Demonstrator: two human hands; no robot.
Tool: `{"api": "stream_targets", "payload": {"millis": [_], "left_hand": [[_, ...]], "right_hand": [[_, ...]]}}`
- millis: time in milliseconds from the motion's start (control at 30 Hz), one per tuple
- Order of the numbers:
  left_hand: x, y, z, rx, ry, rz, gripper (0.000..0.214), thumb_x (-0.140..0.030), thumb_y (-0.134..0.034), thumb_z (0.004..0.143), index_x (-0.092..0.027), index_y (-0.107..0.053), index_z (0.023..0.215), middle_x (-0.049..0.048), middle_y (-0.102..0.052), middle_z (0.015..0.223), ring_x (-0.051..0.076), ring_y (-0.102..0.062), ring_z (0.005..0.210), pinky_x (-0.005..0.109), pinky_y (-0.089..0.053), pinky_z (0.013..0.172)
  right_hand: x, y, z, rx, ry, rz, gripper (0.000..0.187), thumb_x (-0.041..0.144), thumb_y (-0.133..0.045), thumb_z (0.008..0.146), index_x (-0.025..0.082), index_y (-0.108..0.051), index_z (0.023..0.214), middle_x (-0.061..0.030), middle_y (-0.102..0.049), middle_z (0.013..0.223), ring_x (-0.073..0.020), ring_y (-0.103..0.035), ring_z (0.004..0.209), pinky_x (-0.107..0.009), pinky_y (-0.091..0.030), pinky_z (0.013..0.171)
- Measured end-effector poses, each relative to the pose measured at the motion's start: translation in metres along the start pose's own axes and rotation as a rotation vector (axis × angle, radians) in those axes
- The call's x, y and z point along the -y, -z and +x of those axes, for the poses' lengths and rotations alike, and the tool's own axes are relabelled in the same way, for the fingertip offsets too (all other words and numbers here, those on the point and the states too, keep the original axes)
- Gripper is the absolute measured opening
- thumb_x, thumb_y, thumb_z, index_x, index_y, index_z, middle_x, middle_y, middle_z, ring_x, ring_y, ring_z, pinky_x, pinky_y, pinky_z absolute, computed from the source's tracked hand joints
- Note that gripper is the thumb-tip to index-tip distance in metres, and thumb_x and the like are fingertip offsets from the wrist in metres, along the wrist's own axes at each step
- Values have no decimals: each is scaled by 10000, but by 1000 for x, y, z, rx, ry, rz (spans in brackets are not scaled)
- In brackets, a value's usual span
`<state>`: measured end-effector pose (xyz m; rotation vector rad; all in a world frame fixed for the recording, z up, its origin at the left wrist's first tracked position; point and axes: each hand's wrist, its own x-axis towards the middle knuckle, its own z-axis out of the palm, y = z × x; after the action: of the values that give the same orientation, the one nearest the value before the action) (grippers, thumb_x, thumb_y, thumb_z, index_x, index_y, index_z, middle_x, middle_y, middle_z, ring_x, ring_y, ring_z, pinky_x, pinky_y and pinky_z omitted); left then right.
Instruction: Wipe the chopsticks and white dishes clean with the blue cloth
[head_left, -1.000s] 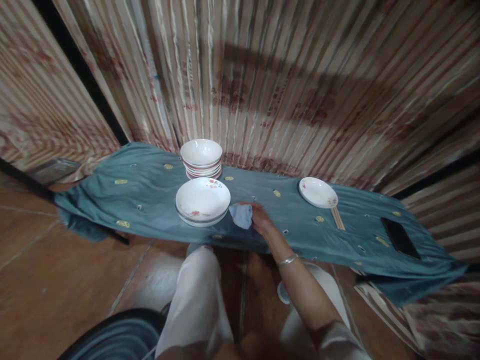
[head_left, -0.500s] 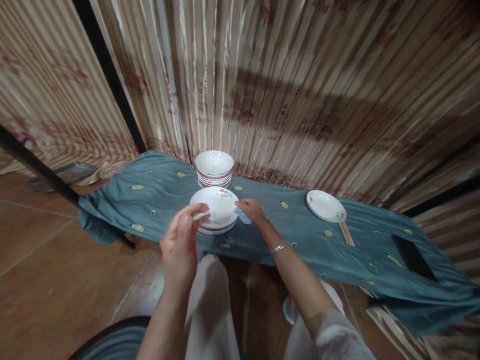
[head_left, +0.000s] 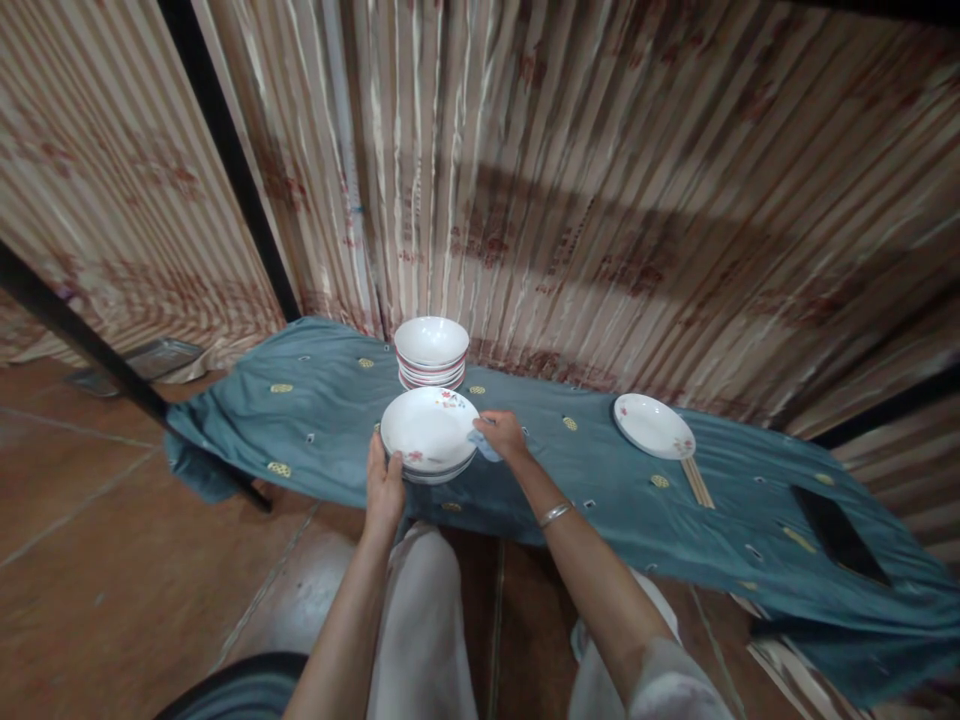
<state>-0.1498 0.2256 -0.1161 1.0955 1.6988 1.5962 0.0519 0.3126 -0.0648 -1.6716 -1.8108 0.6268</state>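
Note:
A white plate (head_left: 429, 430) with red flowers lies on top of a short stack near the front edge of the cloth-covered table. My left hand (head_left: 384, 485) grips its left rim, thumb on top and fingers at the side. At the right rim, my right hand (head_left: 501, 436) is closed on a pale blue cloth (head_left: 486, 447), which touches the plate's edge. Just behind stands a stack of white bowls (head_left: 431, 345), some with red rims.
To the right sit another flowered plate (head_left: 654, 426), wooden chopsticks (head_left: 697, 483) and a black phone (head_left: 840, 533). A green tablecloth (head_left: 337, 430) covers the table. Dark poles (head_left: 232, 170) stand at the left, before a striped curtain (head_left: 525, 200).
My left hand was raised over the plate with a small whitish thing at its fingers; it has come down onto the left rim. My right hand stays at the right rim with the cloth.

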Motion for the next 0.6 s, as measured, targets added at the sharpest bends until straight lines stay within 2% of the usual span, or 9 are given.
{"api": "stream_targets", "payload": {"millis": [167,300,500,600], "left_hand": [[-5,-2,-4,14,6,25,713,-437,-469,863,-91,-336,1471,157,-301,1564,240,-238,1454,378,-113,1195],[-6,-5,-4,3,1,16,709,-436,-482,859,-117,-334,1476,138,-294,1571,234,-231,1457,367,-109,1196],[-5,-4,1,-3,46,-2,711,-412,-494,848,-105,-340,1470,145,-292,1570,244,-241,1452,364,-135,1193],[-6,-2,2,-4,42,-29,703,-411,-521,835,-145,-358,1465,116,-287,1577,245,-227,1457,374,-131,1194]], "right_hand": [[-3,-3,-3,-39,-14,58,223,298,-589,779,206,-781,848,21,-677,612,-157,-625,643,-215,-434,599],[-5,-5,-7,-54,-11,84,221,322,-583,789,209,-772,807,33,-633,549,-142,-579,566,-214,-408,552],[-6,-7,-15,-88,4,93,221,310,-565,796,209,-759,761,29,-634,563,-141,-567,579,-215,-403,571],[-4,-9,-18,-105,7,78,233,318,-550,809,225,-762,777,23,-659,589,-149,-592,621,-214,-418,603]]}}
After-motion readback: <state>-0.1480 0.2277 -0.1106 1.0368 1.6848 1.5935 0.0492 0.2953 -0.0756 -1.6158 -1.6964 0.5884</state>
